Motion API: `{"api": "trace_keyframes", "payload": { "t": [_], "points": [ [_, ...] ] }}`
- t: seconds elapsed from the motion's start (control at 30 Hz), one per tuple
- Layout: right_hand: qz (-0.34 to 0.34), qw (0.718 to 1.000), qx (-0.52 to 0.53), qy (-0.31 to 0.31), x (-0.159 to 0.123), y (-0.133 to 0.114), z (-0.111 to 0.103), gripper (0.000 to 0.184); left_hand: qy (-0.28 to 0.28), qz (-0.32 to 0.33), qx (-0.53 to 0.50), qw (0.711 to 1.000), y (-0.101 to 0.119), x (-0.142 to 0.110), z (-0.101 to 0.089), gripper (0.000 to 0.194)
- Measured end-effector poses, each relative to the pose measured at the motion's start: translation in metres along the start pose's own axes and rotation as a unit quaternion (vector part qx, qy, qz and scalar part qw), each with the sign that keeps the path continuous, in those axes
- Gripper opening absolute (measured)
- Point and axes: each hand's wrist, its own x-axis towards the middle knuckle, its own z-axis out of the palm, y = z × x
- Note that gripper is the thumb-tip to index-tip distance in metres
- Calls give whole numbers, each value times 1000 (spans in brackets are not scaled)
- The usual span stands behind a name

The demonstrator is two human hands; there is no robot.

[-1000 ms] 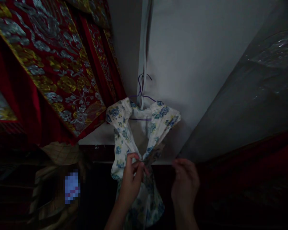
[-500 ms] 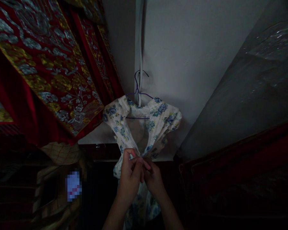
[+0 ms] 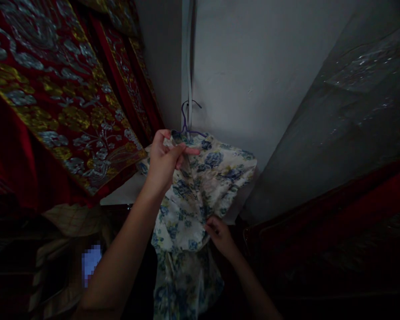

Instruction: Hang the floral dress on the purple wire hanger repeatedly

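Note:
A white dress [image 3: 183, 218] with a blue and yellow flower print hangs on a purple wire hanger [image 3: 184, 120] in front of me. My left hand [image 3: 165, 158] is up at its neckline, thumb and fingers pinched on the cloth near the collar, with one finger pointing right. Lower down, my right hand [image 3: 218, 232] has its fingers closed on the dress's front around the waist. The front edges lie close together between the two hands. Dim light hides the small details at my fingertips.
A pale cord [image 3: 189, 58] runs down the wall [image 3: 253, 66] to the hanger. Red cloth with gold and silver embroidery [image 3: 76, 115] drapes at left. A clear plastic sheet [image 3: 346, 115] covers the right side. Low at left is a wooden chair-like frame [image 3: 40, 262].
My left hand has risen from the waist to the collar. The open V of the neckline has drawn together. My right hand stays low, slightly farther right.

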Motion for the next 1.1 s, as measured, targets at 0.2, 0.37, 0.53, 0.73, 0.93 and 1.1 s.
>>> {"api": "trace_keyframes", "payload": {
  "t": [0.2, 0.37, 0.53, 0.73, 0.93, 1.1],
  "points": [
    [-35, 999, 16, 15, 47, -55, -25, 30, -65, 33, 80, 994, -20, -12, -2, 25],
    [-184, 982, 32, 27, 108, -158, -45, 47, -109, 59, 189, 974, -29, -28, 0, 14],
    [-219, 973, -54, 41, 133, -187, -38, 23, -79, 62, 188, 977, -33, -38, 0, 16],
    [-233, 961, 38, 142, 147, -205, -16, 22, 6, 6, 81, 997, -50, -29, -3, 60],
    [-270, 879, 187, 347, 162, -229, -70, 21, -54, -110, 224, 967, -103, -59, -34, 85],
    [-175, 831, 404, 341, 117, -196, -122, 20, -16, -75, 279, 957, -109, -80, -38, 81]
  ]
}}
